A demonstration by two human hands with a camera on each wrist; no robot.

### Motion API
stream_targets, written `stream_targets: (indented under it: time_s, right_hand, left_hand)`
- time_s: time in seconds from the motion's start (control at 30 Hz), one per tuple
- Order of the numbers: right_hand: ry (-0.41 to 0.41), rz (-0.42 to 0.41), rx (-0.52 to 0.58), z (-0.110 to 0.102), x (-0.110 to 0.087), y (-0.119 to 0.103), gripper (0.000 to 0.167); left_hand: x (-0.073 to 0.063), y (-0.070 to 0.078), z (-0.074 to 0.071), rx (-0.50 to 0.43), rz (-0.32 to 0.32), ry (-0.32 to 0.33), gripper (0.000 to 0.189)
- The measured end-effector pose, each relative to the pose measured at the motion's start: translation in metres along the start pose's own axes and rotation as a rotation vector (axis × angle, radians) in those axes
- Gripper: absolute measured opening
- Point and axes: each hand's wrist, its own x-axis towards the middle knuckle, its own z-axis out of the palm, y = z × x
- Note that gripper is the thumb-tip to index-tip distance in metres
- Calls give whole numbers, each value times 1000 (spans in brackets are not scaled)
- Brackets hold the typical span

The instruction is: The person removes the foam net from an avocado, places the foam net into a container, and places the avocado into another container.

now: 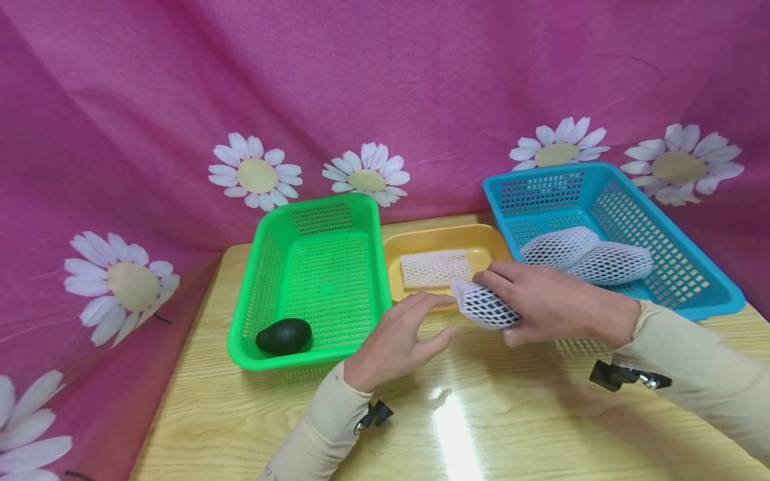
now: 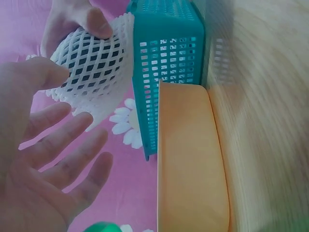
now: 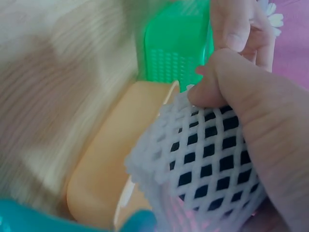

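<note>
Left hand (image 1: pixel 394 344), fingers apart, hovers near green basket's rim (image 1: pixel 289 364), right hand (image 1: pixel 544 297) gripping netted fruit (image 1: pixel 488 308).

White diamond-mesh netting (image 1: pixel 486 306) covers a near-black fruit (image 3: pixel 206 171) in the right hand (image 1: pixel 547 300); a bright green basket (image 1: pixel 243 314) lies left of the left hand (image 1: pixel 397 344), a blue basket (image 1: pixel 646 244) beyond the right, daisy-patterned magenta cloth (image 1: pixel 433 80) past both.

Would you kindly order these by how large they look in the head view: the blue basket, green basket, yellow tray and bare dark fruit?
1. Blue basket and green basket: too close to rank, as the right hand hides part of the blue one.
2. Yellow tray
3. Bare dark fruit
</note>
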Motion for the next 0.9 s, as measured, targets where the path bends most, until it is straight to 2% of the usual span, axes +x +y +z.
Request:
stream_targets:
  time_s: [0.13, 0.4, 0.6, 0.73, 0.9]
  right_hand:
    - [-3, -13, 35, 9, 3, -5, 78]
    - [-72, 16, 107, 30, 8, -15, 74]
    - [-91, 32, 120, 41, 7, -16, 73]
    - [-107, 34, 141, 48, 5, -17, 73]
    - [-114, 17, 128, 57, 2, -21, 73]
  left_hand:
    - [-4, -1, -1, 9, 9, 12, 38]
    - [-12, -2, -1, -11, 13, 2, 22]
    - [-12, 0, 3, 17, 57, 3, 20]
    - [-12, 4, 7, 34, 73, -22, 19]
    - [-14, 8, 13, 51, 36, -78, 19]
